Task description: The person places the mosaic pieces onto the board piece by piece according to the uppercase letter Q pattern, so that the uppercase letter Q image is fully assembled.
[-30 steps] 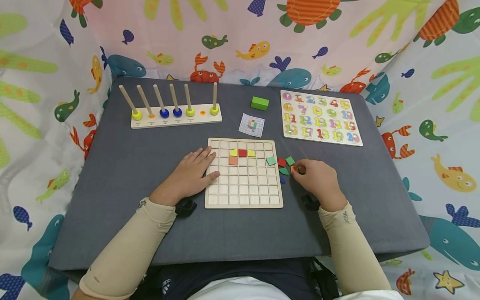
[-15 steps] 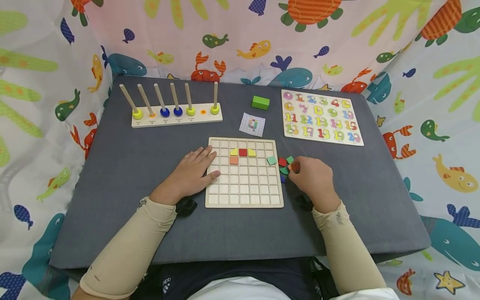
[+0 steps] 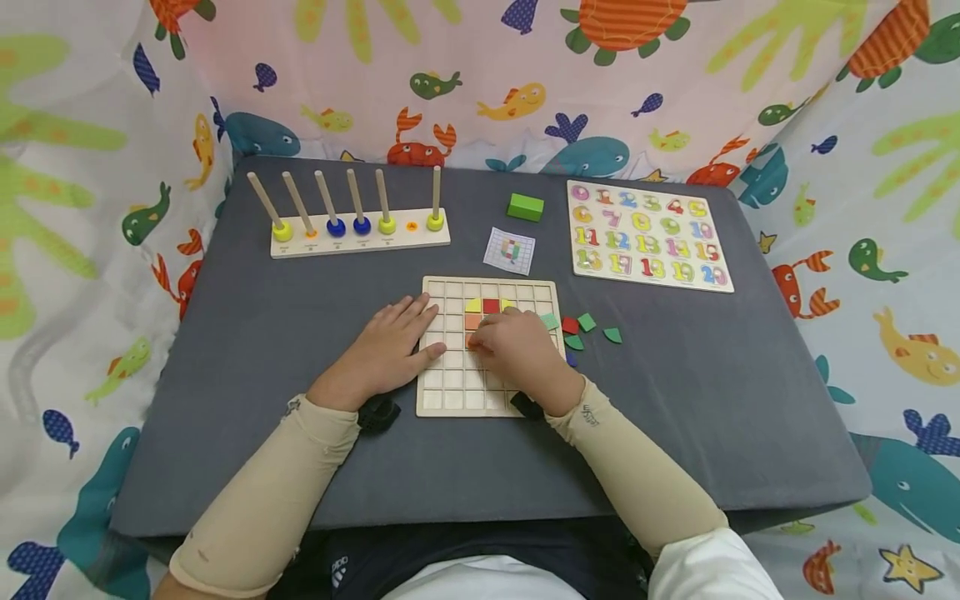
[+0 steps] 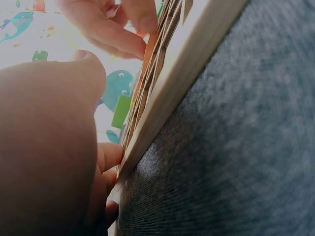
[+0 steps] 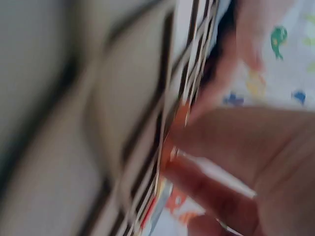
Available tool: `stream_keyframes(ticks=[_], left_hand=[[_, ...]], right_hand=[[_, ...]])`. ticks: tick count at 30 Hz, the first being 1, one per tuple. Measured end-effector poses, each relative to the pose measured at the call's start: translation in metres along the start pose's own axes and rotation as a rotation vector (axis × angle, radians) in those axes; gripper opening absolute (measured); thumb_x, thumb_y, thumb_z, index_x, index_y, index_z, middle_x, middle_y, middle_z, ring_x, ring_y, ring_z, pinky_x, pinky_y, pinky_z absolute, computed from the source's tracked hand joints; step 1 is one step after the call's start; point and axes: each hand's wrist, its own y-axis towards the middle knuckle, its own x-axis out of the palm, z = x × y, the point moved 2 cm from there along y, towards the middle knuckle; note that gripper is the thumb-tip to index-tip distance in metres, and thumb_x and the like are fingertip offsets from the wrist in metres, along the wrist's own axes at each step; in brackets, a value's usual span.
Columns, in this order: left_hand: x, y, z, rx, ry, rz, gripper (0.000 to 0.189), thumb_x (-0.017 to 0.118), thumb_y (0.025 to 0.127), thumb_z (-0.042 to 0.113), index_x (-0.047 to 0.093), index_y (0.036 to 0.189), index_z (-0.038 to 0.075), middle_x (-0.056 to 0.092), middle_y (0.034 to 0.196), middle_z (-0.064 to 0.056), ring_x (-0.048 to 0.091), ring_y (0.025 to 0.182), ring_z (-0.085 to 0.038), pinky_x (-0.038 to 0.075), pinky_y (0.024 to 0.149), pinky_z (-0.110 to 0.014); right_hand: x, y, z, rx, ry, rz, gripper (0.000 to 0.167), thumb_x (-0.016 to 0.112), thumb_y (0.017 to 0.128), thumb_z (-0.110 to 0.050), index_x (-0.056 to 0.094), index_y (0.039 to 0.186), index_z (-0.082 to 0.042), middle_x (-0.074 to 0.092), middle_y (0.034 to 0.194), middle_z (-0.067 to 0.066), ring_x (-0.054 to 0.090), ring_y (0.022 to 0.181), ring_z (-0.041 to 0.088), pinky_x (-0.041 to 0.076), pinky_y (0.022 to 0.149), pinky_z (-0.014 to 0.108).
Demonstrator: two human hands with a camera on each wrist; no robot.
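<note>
A wooden grid board (image 3: 442, 402) lies in the middle of the table. My left hand (image 3: 386, 350) rests on its left edge, fingers stretched out. Over the grid, my right hand (image 3: 521, 350) pinches an orange tile (image 5: 168, 152) between thumb and finger, at a cell just below another orange tile (image 3: 472, 321). Above that one run a yellow piece (image 3: 473, 305), a red tile (image 3: 491, 306) and a second yellow piece, partly covered by the right hand. A light green tile (image 3: 550, 322) sits askew at the board's right side.
Right of the board lie a red tile (image 3: 570, 325), a green square (image 3: 587, 322), rounded green pieces (image 3: 612, 335) and a blue piece (image 3: 572, 359). Behind are a pattern card (image 3: 511, 251), a green block (image 3: 525, 207), a number board (image 3: 648, 237) and a peg stand (image 3: 360, 240).
My right hand has moved left from the loose pieces onto the board, carrying the orange tile. A green piece formerly under that hand now shows. The left hand stays in place.
</note>
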Motion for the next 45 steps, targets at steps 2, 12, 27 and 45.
stream_keyframes(ticks=[2,12,27,45], left_hand=[[0.000,0.002,0.002,0.006,0.009,0.005,0.081,0.036,0.111,0.065,0.023,0.172,0.013,0.010,0.179,-0.007,0.008,0.164,-0.031,0.007,0.130,-0.053],[-0.002,0.001,0.002,0.009,0.010,0.007,0.081,0.038,0.111,0.063,0.024,0.172,0.011,0.011,0.178,-0.008,0.009,0.163,-0.032,0.008,0.130,-0.053],[0.001,-0.006,-0.008,-0.015,-0.015,0.005,0.080,0.040,0.112,0.061,0.024,0.171,0.010,0.011,0.178,-0.010,0.008,0.163,-0.034,0.008,0.129,-0.055],[0.003,0.001,-0.001,0.003,-0.006,-0.010,0.082,0.035,0.111,0.064,0.019,0.172,0.012,0.006,0.179,-0.007,0.004,0.164,-0.031,0.004,0.130,-0.052]], right_hand=[[0.000,0.002,-0.003,0.021,-0.028,-0.016,0.009,0.082,0.093,-0.015,0.087,0.101,-0.018,0.079,0.104,-0.001,0.068,0.092,0.025,0.058,0.074,0.044],[-0.009,-0.015,-0.018,-0.025,-0.237,-0.160,0.032,0.075,0.102,-0.026,0.078,0.133,-0.018,0.072,0.133,0.001,0.064,0.109,0.028,0.055,0.084,0.045],[0.014,-0.034,-0.034,0.050,-0.193,-0.344,0.065,0.054,0.110,-0.031,0.034,0.169,-0.012,0.029,0.174,0.007,0.040,0.144,0.038,0.039,0.110,0.056],[-0.036,-0.090,0.085,0.565,0.097,-0.088,0.052,0.054,0.107,-0.018,0.053,0.158,-0.009,0.046,0.160,0.017,0.040,0.138,0.051,0.036,0.104,0.070]])
